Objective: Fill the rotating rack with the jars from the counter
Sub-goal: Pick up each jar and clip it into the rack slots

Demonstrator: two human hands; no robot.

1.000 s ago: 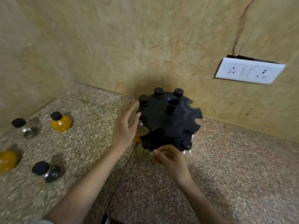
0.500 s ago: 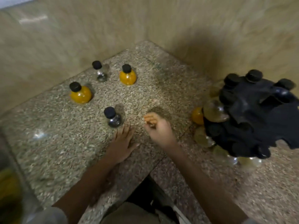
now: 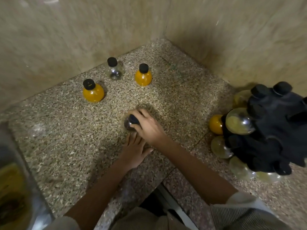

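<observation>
My right hand is closed around the black cap of a small dark jar standing on the granite counter. My left hand lies flat on the counter just below it, fingers spread. Three more round jars with black caps stand further back: an orange one, a clear one and another orange one. The black rotating rack stands at the right edge with several jars hanging in its slots.
Beige tiled walls meet in a corner behind the jars. A large clear container with yellow contents is at the lower left edge. The counter's front edge runs below my arms.
My head turned left and down from the rack to the loose jars. My right hand reached forward and closed on the dark jar's cap. My left hand settled flat on the counter.
</observation>
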